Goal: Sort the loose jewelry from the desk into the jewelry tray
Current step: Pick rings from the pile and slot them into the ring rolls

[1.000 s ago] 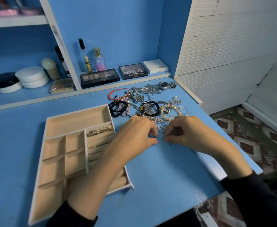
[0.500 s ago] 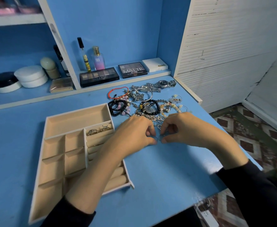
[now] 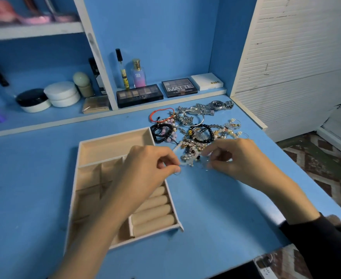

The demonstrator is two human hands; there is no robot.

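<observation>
The hands have been drawn apart: a ring (image 3: 176, 173) is pinched by the left hand (image 3: 151, 166) just beside the jewelry tray (image 3: 113, 140), ready for slotting; whether anything is gripped by the right hand (image 3: 232, 158) at the pile (image 3: 195, 133) cannot be told.

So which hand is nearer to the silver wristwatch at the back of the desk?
Right. The right hand is in front of the wristwatch, across the jewelry pile. The left hand, pinching a small ring, is over the tray, further left.
</observation>
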